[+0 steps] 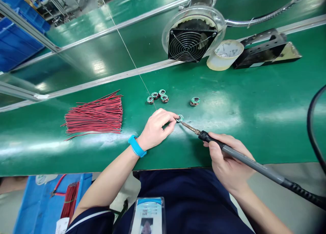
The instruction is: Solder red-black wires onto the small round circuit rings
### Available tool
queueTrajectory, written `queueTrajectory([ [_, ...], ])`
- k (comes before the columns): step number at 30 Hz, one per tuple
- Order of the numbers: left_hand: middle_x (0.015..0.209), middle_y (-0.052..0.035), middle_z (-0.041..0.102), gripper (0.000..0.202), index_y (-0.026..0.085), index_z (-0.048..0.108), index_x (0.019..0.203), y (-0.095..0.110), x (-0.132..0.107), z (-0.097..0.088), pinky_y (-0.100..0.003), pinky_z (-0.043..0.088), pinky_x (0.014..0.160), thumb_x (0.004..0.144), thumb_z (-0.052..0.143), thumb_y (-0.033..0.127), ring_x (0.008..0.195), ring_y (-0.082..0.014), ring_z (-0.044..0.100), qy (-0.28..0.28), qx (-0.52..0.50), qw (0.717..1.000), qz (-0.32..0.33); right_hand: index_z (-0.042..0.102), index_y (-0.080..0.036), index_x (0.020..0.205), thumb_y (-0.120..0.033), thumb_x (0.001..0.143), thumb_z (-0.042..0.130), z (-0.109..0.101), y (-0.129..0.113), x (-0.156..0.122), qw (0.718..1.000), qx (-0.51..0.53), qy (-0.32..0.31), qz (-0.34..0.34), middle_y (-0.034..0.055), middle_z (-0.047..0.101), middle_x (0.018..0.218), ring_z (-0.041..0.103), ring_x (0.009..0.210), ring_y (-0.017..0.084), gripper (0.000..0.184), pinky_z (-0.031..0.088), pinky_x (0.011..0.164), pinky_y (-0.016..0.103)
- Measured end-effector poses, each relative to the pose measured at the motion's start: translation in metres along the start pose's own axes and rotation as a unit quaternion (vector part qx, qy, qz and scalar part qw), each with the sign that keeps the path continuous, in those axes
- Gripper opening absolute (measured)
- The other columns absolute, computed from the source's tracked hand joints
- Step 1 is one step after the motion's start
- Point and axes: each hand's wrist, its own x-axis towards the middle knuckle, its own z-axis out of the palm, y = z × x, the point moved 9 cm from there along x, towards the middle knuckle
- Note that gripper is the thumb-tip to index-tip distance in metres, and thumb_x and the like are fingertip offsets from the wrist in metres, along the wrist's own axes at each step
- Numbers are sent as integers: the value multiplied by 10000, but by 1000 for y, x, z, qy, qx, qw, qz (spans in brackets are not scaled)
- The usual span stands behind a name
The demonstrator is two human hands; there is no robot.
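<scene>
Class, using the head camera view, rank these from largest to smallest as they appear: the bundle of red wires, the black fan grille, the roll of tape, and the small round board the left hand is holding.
1. Bundle of red wires
2. Black fan grille, close behind the wires; it sits farther off, so this order is unsure
3. Roll of tape
4. Small round board pinched by the left hand

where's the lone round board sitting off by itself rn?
In the head view, the lone round board lies on the green bench, right of centre, apart from the cluster of four boards to its left and in front of the extractor fan.
</scene>
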Motion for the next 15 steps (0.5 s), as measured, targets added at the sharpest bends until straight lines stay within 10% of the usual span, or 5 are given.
queueTrajectory([
  [15,1033,-58,803,155,196,614,886,-1,0,0,-351,576,862,1003,628,97,930,-167,696,2,3,1000,-4,778,-274,1135,-171,915,745,4,5,0,999,-19,-20,29,13,786,925,742,776,183,245,631,742,355],
])
